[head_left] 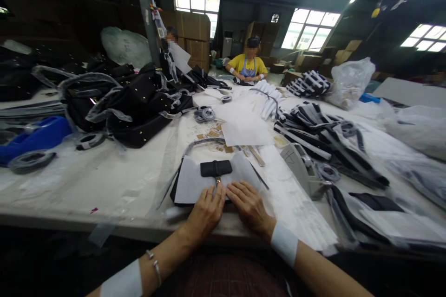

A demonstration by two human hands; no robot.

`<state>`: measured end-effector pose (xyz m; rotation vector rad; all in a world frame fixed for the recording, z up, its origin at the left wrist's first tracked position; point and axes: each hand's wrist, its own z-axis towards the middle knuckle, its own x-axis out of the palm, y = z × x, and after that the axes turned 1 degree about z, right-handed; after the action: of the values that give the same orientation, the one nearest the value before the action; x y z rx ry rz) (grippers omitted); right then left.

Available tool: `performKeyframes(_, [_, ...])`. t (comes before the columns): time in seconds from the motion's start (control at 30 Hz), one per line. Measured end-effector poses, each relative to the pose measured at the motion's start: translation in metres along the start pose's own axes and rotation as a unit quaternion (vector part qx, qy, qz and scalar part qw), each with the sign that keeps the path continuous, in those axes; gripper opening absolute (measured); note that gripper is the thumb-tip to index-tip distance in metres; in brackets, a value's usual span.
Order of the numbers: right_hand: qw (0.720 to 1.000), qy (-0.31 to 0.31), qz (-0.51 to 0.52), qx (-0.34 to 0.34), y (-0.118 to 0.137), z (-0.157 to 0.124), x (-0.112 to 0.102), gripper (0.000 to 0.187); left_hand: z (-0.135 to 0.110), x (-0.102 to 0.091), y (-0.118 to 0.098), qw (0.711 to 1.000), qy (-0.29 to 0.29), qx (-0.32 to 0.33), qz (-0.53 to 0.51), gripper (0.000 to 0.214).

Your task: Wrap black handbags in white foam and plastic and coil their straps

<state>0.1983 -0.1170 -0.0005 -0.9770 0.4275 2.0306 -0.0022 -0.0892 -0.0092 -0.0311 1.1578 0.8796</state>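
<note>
A black handbag [178, 197] lies in front of me near the table's front edge, mostly under a sheet of white tissue paper [190, 178]. On top of the paper is a black flap or strap piece [223, 167] with a small gold clasp [218, 180] below it. My left hand [208, 206] rests with outstretched fingers on the paper's lower edge, fingertips by the clasp. Beside it my right hand [248, 204] lies flat, fingers extended over the paper and bag edge. A wrapped handle [200, 143] arches behind the bag.
Black bags [132, 102] pile up at the left, near a blue tape dispenser [38, 139]. At right stand a grey tape dispenser [301, 171] and wrapped black straps [320, 130]. White sheets [247, 125] lie ahead. A co-worker [249, 65] sits across the table.
</note>
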Motion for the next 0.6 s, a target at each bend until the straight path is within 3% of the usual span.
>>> performKeyframes(0.27, [0.997, 0.057, -0.05, 0.012, 0.013, 0.002, -0.007, 0.046, 0.009, -0.004, 0.024, 0.998, -0.011, 0.054, -0.031, 0.039])
performKeyframes(0.43, [0.997, 0.049, -0.063, -0.005, 0.008, 0.006, -0.007, 0.034, 0.009, -0.007, 0.018, 0.999, -0.013, 0.051, 0.002, 0.044])
performKeyframes(0.5, [0.995, 0.067, -0.069, -0.022, 0.005, 0.009, -0.013, 0.029, 0.002, -0.002, 0.016, 0.999, -0.034, 0.032, 0.007, 0.05])
performKeyframes(0.6, [0.987, 0.11, -0.103, -0.053, -0.003, 0.017, -0.021, 0.023, -0.002, 0.022, 0.023, 0.994, -0.08, 0.042, -0.057, 0.062])
